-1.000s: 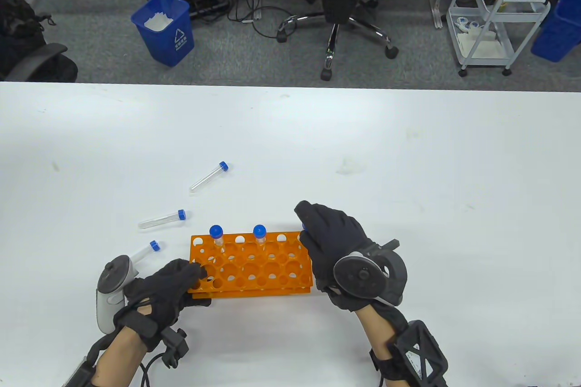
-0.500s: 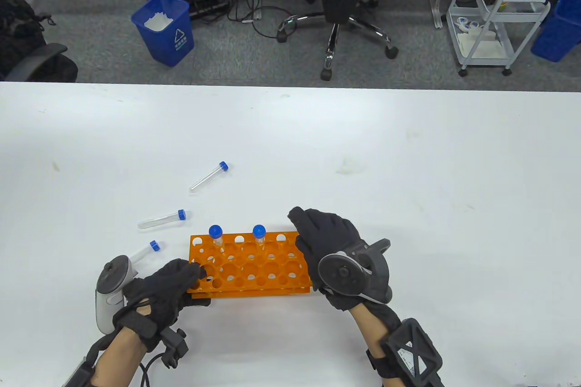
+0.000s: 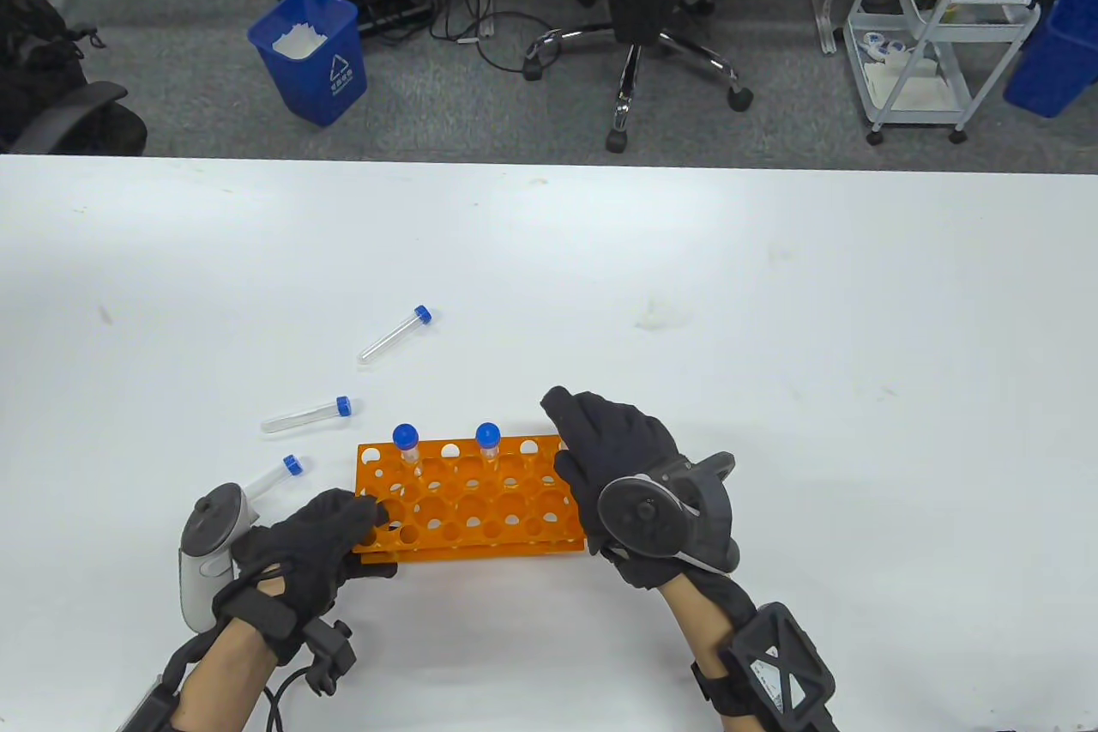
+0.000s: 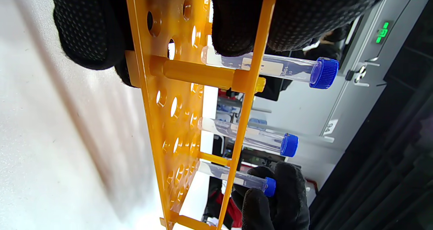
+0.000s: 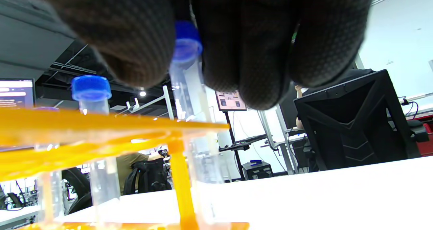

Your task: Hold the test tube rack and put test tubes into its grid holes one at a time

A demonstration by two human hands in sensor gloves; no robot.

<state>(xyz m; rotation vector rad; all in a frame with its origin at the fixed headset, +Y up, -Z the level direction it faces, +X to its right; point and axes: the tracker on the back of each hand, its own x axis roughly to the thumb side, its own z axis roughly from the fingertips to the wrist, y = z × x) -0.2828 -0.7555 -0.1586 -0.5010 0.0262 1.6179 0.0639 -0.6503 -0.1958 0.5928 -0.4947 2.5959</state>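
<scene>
The orange test tube rack [image 3: 467, 500] stands near the table's front edge. My left hand [image 3: 364, 528] grips its left end; the left wrist view shows my fingers [image 4: 236, 17] around the rack [image 4: 189, 121]. Two blue-capped tubes [image 3: 406, 444] [image 3: 487, 440] stand in the back row. My right hand [image 3: 573, 450] covers the rack's right end and holds a third tube [image 5: 189, 88] by its cap, the tube standing through a hole in the rack [image 5: 101, 128]. It also shows in the left wrist view [image 4: 236, 179]. Three loose tubes [image 3: 395, 335] [image 3: 307, 416] [image 3: 273, 476] lie to the rack's left.
The white table [image 3: 772, 320] stretches far and right of the rack. Beyond its far edge stand a blue bin [image 3: 309, 54], an office chair [image 3: 639, 11] and a white cart [image 3: 935, 20].
My right hand has moved slightly left and down over the rack's right end, and the tube's blue cap, visible a second ago, is now hidden under it. The left hand and rack have stayed put.
</scene>
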